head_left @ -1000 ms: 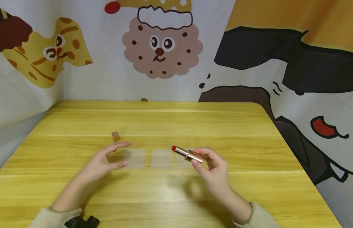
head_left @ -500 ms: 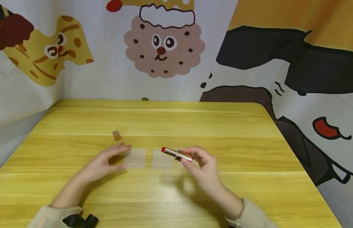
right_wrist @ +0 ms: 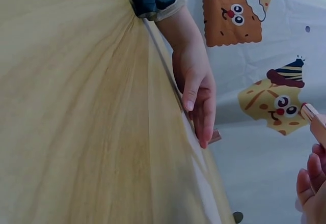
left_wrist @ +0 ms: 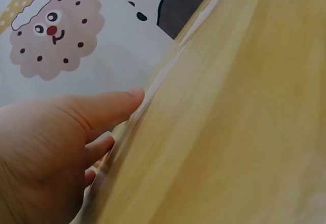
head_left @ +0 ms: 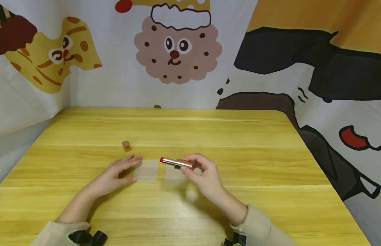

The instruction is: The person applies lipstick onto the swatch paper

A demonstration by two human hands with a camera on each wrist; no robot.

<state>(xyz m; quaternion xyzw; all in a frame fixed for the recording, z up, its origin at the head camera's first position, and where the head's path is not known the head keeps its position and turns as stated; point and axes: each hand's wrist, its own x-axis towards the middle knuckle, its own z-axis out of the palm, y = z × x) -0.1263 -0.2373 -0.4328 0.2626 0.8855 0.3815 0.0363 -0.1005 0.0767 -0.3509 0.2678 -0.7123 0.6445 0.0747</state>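
My right hand (head_left: 205, 175) holds an uncapped lipstick (head_left: 169, 161) between thumb and fingers, above the table. Its red tip points left, and its metallic case lies in my grip. Two pale, see-through squares show on the wood: a left square (head_left: 146, 171) and a right square (head_left: 172, 174), the latter partly covered by the right hand and lipstick. With fingers extended and thumb apart, my left hand (head_left: 115, 174) rests at the left square's left edge, holding nothing. Just beyond its fingertips stands the small lipstick cap (head_left: 127, 146). The right wrist view shows the lipstick (right_wrist: 317, 124) at its right edge.
The wood-grain table (head_left: 190, 130) ends at the back against a white curtain (head_left: 116, 85) printed with cartoon food. Black wrist devices sit at both cuffs, the left device (head_left: 89, 237) close over the table's near side.
My right hand has carried the lipstick leftward, from over the right side of the squares to near the gap between them. My left hand has settled lower by the left square; the cap stays put.
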